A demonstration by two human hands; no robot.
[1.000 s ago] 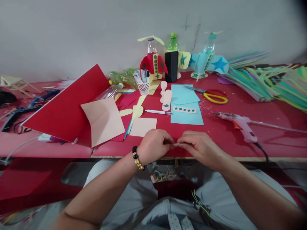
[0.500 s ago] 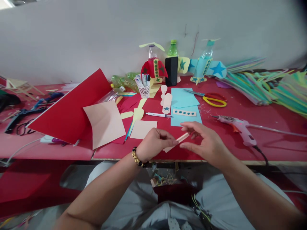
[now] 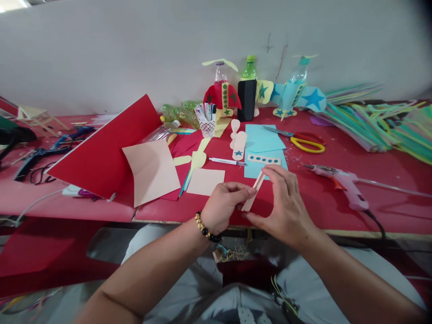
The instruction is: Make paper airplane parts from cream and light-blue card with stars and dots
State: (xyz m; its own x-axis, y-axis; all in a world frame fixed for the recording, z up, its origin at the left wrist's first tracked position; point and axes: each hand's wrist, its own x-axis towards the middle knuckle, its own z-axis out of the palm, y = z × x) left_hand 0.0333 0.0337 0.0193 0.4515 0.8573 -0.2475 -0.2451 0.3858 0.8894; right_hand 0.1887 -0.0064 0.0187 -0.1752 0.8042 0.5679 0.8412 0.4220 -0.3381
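A narrow strip of folded cream paper (image 3: 254, 194) is held slanting above the table's front edge. My left hand (image 3: 227, 204), with a beaded bracelet at the wrist, pinches its side between thumb and fingers. My right hand (image 3: 286, 207) spans the strip lengthwise, fingertips at the upper end and thumb by the lower end. Just beyond lie a cream strip with blue dots (image 3: 263, 159) on light blue paper (image 3: 265, 138), a rounded cream piece with a star (image 3: 239, 146) and a white pen (image 3: 227, 161). A cream paper square (image 3: 205, 182) is left of my hands.
Scissors (image 3: 308, 143) and a pink glue gun (image 3: 340, 180) lie to the right. Behind stand decorated bottles (image 3: 221, 92), a black phone (image 3: 246, 100) and a cup of pens (image 3: 207, 127). A red board (image 3: 108, 148) and curled cream sheet (image 3: 153, 173) lean at left.
The folded strip has turned steeper, its far end tipping up and away. My right hand has closed in from beside it to touch its ends. The view has shifted slightly left.
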